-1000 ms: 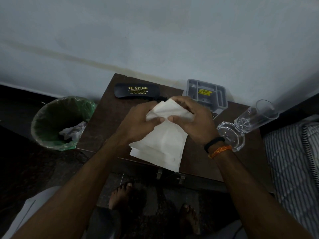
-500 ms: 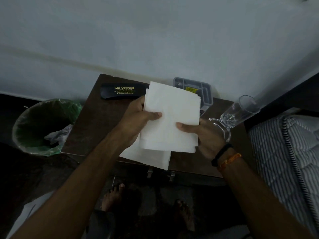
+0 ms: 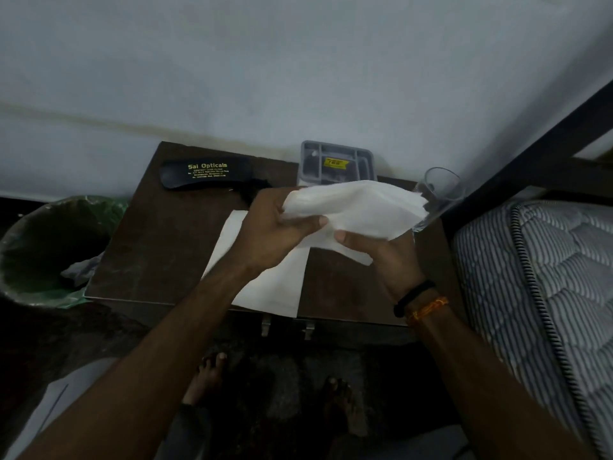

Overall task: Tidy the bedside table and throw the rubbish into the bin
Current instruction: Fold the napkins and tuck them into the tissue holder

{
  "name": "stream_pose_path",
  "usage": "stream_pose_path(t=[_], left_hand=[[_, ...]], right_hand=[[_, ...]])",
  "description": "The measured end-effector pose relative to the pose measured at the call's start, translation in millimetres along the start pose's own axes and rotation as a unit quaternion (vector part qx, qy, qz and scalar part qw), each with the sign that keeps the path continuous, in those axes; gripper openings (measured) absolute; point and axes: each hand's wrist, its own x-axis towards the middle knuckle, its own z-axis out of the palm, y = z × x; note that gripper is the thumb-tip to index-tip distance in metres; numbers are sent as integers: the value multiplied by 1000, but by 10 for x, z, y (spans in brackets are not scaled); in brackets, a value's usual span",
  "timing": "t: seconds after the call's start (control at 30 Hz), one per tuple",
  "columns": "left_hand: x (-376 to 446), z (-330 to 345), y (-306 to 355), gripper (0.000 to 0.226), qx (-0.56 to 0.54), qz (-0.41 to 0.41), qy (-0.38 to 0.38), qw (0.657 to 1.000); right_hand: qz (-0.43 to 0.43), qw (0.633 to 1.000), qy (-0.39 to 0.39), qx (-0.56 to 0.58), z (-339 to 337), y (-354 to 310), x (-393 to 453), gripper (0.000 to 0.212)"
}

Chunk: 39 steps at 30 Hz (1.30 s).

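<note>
Above the dark brown bedside table [image 3: 159,247] both hands hold a stack of white paper napkins [image 3: 361,210], bent nearly flat. My left hand [image 3: 275,230] grips its left edge, thumb on top. My right hand [image 3: 381,257] holds it from below at the near edge. More white napkins [image 3: 275,287] lie flat on the table under my left forearm, overhanging the front edge. A green-lined bin [image 3: 49,247] stands on the floor left of the table, with crumpled paper inside.
A black spectacle case [image 3: 205,172] lies at the table's back left. A grey compartment tray [image 3: 335,161] stands against the wall. A clear glass [image 3: 438,190] lies tipped at the right, partly hidden by the napkins. A striped mattress [image 3: 544,293] borders the right side. Bare feet show below.
The napkin stack went from upright in both hands to tilted almost flat and shifted right, now covering part of the glass. The view has swung left.
</note>
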Motion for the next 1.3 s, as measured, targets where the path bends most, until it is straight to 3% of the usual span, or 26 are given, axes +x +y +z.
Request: stream_pose_path(t=[0.1,0.27,0.4,0.53,0.63,0.87,0.97,1.13,1.3], left_hand=[[29,-32,-1,24,36,43,9,998],[47,-86,-220,37,106,-10,-22,994],[68,-99,-279,30,141,9,-36,989],[72,-90,-208,23,91,0,-23,996],[70,-95,-172,33,44,-33,-2,998],[58,-84,-326,52,88,-113,-25,989],[63,-90,-261,45,60,-98,-26,993],[46,-108,-157,52,-4,-122,-22,992],[67,-114,-140,49,-80,-156,-29,984]], right_hand=[[-14,1000,3,15,7,35,33,49],[43,999,-18,-14,-41,298,41,51],[9,998,-27,-55,-73,322,72,42],[-15,998,6,-56,-13,279,73,37],[-2,999,36,-7,9,279,78,41],[51,999,2,-2,17,441,64,56],[57,998,-4,18,18,376,81,49],[66,997,-12,41,9,265,93,36],[132,981,-84,112,26,304,106,59]])
